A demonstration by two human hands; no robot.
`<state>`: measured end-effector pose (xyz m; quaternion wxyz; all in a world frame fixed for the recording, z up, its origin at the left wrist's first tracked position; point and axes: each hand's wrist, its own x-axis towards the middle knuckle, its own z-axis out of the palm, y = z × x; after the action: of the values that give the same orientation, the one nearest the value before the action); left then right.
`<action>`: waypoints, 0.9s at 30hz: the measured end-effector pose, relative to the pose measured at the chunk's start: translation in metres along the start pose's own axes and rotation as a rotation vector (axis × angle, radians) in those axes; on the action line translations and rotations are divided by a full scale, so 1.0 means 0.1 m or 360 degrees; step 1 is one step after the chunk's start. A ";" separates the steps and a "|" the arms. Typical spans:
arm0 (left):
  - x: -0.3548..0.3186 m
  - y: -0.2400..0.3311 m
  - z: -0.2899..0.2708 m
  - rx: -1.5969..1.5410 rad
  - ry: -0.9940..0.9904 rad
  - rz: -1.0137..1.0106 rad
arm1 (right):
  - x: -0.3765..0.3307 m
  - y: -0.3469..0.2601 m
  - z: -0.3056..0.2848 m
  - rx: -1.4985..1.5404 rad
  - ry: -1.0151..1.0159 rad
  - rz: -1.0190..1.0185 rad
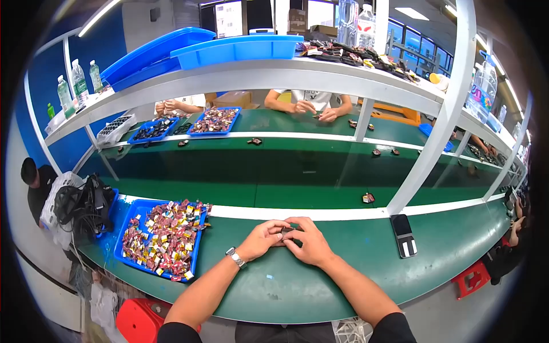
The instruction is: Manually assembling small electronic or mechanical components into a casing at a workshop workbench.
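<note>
Both my hands meet above the green worktop (251, 291), close to its white back strip. My left hand (263, 240), with a metal-banded watch at the wrist, is closed, fingertips pinching a small dark piece (287, 230). From the other side my right hand (309, 243) grips the same piece, thumb and fingers bent over it. Most of the piece is hidden by the fingers, so its exact kind cannot be made out. To the left lies a blue tray (120, 244) heaped with small dark-red parts (163, 237) bearing yellow and white bits.
A black phone-like device (404, 235) lies right of my hands. Beyond the white strip, a small part (368, 198) rests on the green belt (286, 171). A white post (437, 114) holds up the shelf overhead. Black cables (86, 206) pile at left; people sit across the line.
</note>
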<state>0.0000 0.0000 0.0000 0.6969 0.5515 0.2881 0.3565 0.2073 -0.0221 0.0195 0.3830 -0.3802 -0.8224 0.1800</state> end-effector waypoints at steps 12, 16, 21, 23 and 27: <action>0.00 -0.01 0.00 -0.0055 0.0036 -0.0003 | -0.02 -0.06 0.08 -0.0048 0.0240 -0.0010; 0.01 -0.02 -0.01 -0.0088 0.0051 0.0004 | -0.02 -0.07 0.14 -0.0076 0.0325 -0.0002; 0.01 -0.07 -0.06 -0.0168 0.0061 0.0020 | -0.02 -0.08 0.17 -0.0051 0.0386 -0.0007; 0.02 -0.08 -0.06 -0.0198 0.0059 0.0015 | -0.03 -0.07 0.19 -0.0001 0.0383 0.0058; 0.01 -0.04 -0.02 -0.0226 0.0056 0.0046 | -0.05 -0.05 0.20 0.0053 0.0376 0.0101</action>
<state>-0.0007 0.0014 -0.0047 0.7239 0.4984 0.2663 0.3959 0.1915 -0.0292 0.0071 0.4775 -0.4183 -0.7560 0.1596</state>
